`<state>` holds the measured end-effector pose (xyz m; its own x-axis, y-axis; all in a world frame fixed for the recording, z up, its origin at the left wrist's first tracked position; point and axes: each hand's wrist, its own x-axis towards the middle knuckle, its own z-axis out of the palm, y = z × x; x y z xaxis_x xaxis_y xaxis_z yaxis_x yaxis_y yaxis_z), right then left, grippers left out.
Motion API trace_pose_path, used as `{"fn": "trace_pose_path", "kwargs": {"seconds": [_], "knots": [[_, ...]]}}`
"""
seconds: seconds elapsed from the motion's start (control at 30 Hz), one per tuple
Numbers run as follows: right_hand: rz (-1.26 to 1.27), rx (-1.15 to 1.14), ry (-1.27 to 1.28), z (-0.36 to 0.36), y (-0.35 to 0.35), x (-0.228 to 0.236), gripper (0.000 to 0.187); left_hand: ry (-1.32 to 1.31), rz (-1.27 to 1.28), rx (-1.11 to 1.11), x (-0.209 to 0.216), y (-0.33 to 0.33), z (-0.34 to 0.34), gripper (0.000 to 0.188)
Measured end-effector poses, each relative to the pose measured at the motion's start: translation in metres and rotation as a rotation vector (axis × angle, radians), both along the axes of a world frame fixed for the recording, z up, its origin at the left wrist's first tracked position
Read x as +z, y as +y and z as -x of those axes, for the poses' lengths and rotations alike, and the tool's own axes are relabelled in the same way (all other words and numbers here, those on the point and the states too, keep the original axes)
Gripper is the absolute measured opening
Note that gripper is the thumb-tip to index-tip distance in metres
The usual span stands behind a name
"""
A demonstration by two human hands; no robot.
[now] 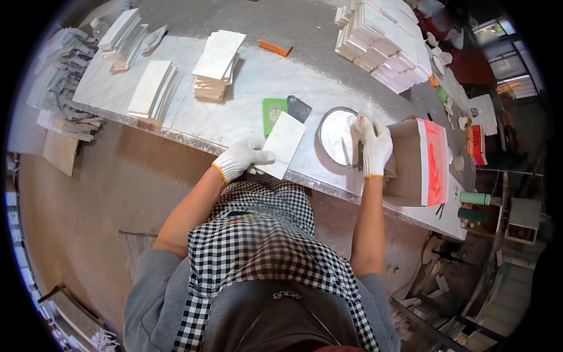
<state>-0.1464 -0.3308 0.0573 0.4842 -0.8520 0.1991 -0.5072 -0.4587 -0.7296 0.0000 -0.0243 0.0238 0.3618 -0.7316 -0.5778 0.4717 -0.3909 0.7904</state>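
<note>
My left hand (239, 159), in a white knit glove, grips a white rectangular tile (285, 144) by its near left part. A grey vein runs across the tile, which is tilted at the table's front edge. My right hand (375, 144), gloved the same way, hovers at the right side of a round, dark-rimmed pan (334, 132) of white material. Its fingers are closed together; whatever they hold is too blurred to name. Beyond the held tile lie a green pad (273, 111) and a dark grey pad (299, 108).
An open cardboard box (404, 167) stands right of the pan. Stacks of white tiles (214, 64) are on the table's left, with a larger pile (384, 44) at the far right. An orange block (275, 47) lies farther back. Green bottles (475, 199) are at the right end.
</note>
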Motion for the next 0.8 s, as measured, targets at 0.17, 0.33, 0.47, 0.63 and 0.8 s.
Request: {"fn": "trace_pose_path", "kwargs": {"seconds": [0.17, 0.33, 0.47, 0.63, 0.8], "knots": [[0.092, 0.095, 0.188, -0.01, -0.018, -0.014, 0.045, 0.042, 0.068, 0.024, -0.024, 0.002, -0.002, 0.029], [0.148, 0.106, 0.37, -0.014, -0.023, -0.017, 0.049, 0.102, 0.077, 0.067, -0.032, 0.003, -0.004, 0.034], [0.162, 0.073, 0.337, -0.009, -0.021, -0.013, 0.046, 0.115, 0.088, 0.088, -0.036, 0.003, -0.004, 0.036], [0.164, 0.134, 0.235, 0.022, -0.015, -0.005, 0.042, 0.166, 0.076, 0.125, -0.018, 0.002, 0.003, 0.042], [0.208, 0.093, 0.39, 0.05, 0.012, 0.003, 0.039, 0.177, 0.138, 0.136, -0.021, 0.004, 0.004, 0.046]]}}
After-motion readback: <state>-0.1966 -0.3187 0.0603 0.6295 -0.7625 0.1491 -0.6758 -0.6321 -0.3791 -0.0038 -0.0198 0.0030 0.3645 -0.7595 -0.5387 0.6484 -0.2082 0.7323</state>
